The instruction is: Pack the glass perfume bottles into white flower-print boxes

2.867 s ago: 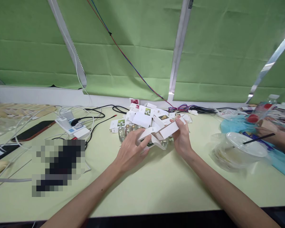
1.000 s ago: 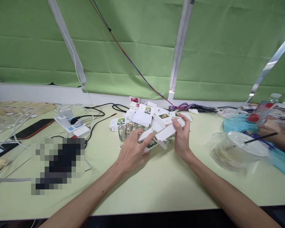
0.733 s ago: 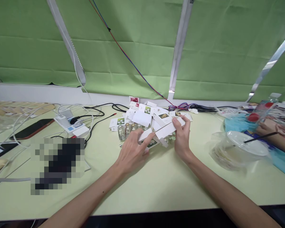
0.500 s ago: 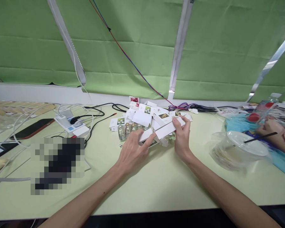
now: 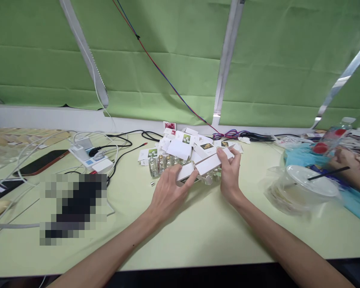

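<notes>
Above the table in the head view, my right hand [image 5: 230,176] is closed around one end of a slim white carton [image 5: 212,161]. My left hand [image 5: 171,188] grips a white cardboard part [image 5: 185,171] between thumb and fingers, end to end with the carton. Whether this part is a flap of that carton or a second box, I cannot tell. Just behind my left hand stand several small glass bottles [image 5: 161,164] with pale contents. A heap of white cartons with flower pictures [image 5: 180,149] lies beyond them. A small silver cap [image 5: 152,184] rests left of my fingers.
To the left are a white power strip [image 5: 97,163] with tangled cables, a phone [image 5: 43,162] and a pixelated dark item [image 5: 78,208]. On the right stands a lidded plastic bowl [image 5: 309,184] in a bag, near another person's hand [image 5: 345,160] and blue plastic [image 5: 300,154].
My hands hold nearly the same pose, with the white part in my left hand tilted slightly. At the right, the other person's arm has shifted.
</notes>
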Demonstrator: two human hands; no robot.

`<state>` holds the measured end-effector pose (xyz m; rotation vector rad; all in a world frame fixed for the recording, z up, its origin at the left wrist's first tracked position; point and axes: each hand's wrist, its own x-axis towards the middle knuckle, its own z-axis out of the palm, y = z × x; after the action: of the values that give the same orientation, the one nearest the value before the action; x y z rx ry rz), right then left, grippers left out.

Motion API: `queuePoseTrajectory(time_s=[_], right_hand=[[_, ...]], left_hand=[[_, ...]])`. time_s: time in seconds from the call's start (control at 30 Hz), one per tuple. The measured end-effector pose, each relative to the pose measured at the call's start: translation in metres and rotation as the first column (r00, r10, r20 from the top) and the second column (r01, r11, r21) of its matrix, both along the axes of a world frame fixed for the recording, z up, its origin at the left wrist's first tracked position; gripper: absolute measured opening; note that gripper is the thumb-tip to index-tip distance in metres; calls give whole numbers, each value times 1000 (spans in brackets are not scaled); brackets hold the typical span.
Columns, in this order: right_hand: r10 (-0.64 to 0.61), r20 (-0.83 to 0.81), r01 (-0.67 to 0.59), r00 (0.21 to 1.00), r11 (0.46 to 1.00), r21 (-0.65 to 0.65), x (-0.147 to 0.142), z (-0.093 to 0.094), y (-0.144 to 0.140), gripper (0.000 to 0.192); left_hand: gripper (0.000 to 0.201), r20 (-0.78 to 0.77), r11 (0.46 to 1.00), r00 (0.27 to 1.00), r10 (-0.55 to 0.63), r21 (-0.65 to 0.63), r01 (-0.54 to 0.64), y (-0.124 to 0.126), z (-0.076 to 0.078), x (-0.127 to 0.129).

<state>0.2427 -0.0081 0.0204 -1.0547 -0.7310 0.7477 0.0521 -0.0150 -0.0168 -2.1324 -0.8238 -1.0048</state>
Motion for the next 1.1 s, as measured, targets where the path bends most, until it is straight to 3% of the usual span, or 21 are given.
queuePoseTrajectory(time_s=[1.1], right_hand=[[-12, 52, 13, 999, 1000, -4, -2, 1, -3, 67]], left_hand=[[77, -24, 1000, 1000, 3, 3, -3, -4, -4, 2]])
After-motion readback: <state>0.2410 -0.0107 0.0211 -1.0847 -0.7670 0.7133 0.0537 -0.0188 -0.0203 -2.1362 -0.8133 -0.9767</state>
